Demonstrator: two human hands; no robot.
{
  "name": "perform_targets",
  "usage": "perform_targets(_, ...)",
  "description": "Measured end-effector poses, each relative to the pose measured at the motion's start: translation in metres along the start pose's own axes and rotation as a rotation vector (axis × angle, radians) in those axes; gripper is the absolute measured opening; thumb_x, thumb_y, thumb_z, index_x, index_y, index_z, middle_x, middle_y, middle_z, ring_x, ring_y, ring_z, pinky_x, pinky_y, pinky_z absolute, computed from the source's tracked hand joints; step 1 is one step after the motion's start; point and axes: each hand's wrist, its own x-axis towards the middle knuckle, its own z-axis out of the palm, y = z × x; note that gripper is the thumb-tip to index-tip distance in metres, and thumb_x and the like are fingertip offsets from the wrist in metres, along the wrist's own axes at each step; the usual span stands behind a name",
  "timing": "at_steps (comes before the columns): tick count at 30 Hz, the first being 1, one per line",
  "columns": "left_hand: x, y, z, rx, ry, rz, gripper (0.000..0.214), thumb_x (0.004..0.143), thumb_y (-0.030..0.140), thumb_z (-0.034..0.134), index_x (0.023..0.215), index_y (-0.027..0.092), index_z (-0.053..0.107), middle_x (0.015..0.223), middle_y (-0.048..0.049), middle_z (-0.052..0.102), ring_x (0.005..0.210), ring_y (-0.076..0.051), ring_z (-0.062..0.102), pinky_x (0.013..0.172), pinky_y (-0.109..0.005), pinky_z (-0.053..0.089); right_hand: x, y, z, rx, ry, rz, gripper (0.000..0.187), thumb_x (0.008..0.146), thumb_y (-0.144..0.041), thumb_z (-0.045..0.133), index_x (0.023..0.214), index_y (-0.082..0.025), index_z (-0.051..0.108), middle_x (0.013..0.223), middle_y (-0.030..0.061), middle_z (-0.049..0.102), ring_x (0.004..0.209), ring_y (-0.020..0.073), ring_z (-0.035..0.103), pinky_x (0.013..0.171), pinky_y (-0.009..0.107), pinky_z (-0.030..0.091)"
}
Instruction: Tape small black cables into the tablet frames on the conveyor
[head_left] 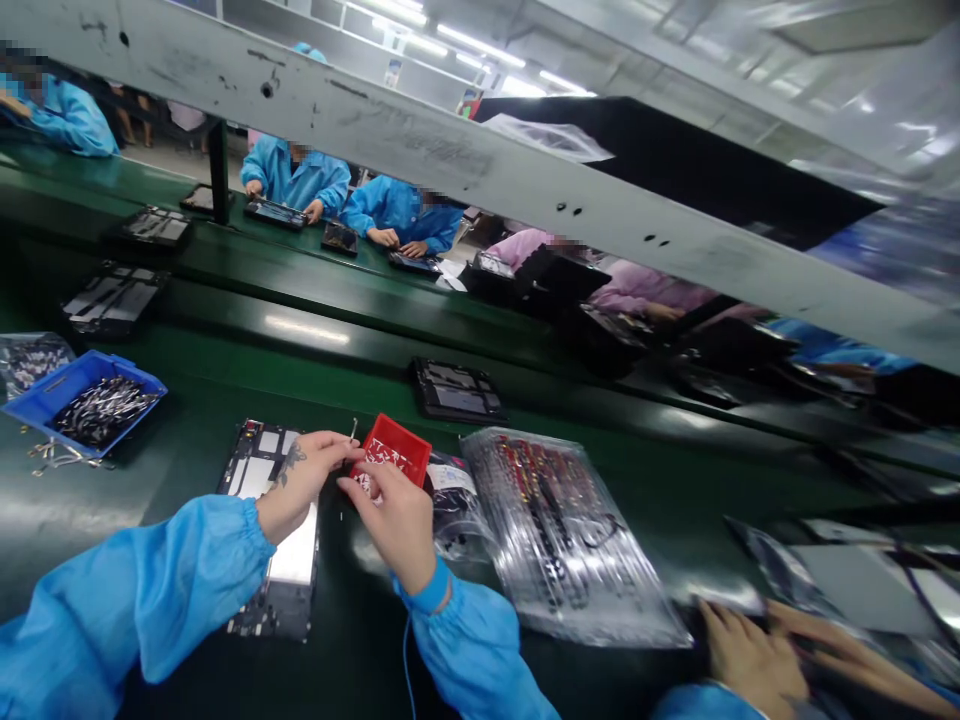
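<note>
Green tabletop [195, 400]: the left hand [311, 465] pinches a metal part [354, 429] beside a red tray [417, 456]; the right hand [401, 520] overlaps the tray, its grip unclear. A device [294, 568] lies beneath the left hand.

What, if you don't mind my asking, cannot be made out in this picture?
Head view: part of the flat device, covered by the left hand and sleeve.
Head view: whether the right hand pinches anything; its fingers show too small.
Head view: any print on the white label, too small.
Head view: the clear bag, cut off by the left edge.
Head view: the co-worker's hand, blurred.
</note>
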Motion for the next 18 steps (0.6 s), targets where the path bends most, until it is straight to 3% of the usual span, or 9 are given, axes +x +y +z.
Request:
perform_targets(4,-0.007,0.006,-0.005,-0.025,-0.01,0.027,0.018,0.068,0.027,0.069,0.08,0.014,0.072,0.085,-0.0093,0.074,0.086,-0.021,0.067,0.081,-0.031,0.049,0.011,-0.018,0.019,0.101,-0.062,0.092,0.029,0.09,-0.032,0.05,0.068,-0.017,0.062,0.063,0.0009,0.055,0.057,0.0125,0.049,0.056,0.025,0.034)
perform_targets(8,-0.017,0.016,-0.035,0.033,-0.032,-0.014,0.038,0.072,0.035,0.071,0.106,0.018,0.068,0.107,-0.0107,0.071,0.098,-0.021,0.064,0.083,-0.03,0.049,0.022,-0.022,0.021,0.653,-0.244,0.334,0.036,0.085,-0.046,0.053,0.064,-0.017,0.058,0.058,-0.0026,0.043,0.052,0.0094,0.037,0.046,0.022,0.027)
perform_targets(12,-0.034,0.016,-0.071,0.286,-0.08,-0.049,0.026,0.075,0.041,0.065,0.075,0.015,0.067,0.069,-0.0032,0.067,0.065,-0.015,0.063,0.061,-0.026,0.048,0.021,-0.033,0.023,0.989,-0.432,0.55,0.042,0.073,-0.055,0.065,0.061,-0.016,0.056,0.059,-0.0055,0.031,0.048,0.0062,0.024,0.042,0.021,0.016)
perform_targets(14,-0.044,0.012,-0.085,0.356,-0.079,-0.037,0.025,0.075,0.039,0.063,0.066,0.016,0.063,0.059,0.0001,0.061,0.056,-0.013,0.058,0.055,-0.024,0.045,0.016,-0.041,0.028,0.972,-0.45,0.512,0.04,0.072,-0.053,0.067,0.06,-0.016,0.058,0.062,-0.0041,0.036,0.05,0.007,0.03,0.043,0.021,0.021)
perform_targets(18,-0.066,-0.001,-0.115,0.489,-0.083,-0.05,0.023,0.077,0.036,0.061,0.063,0.017,0.062,0.055,0.0014,0.057,0.053,-0.012,0.054,0.052,-0.022,0.044,0.006,-0.056,0.04,0.724,-0.444,0.254,0.031,0.076,-0.039,0.067,0.057,-0.016,0.055,0.063,-0.002,0.048,0.058,0.0102,0.043,0.053,0.022,0.032)
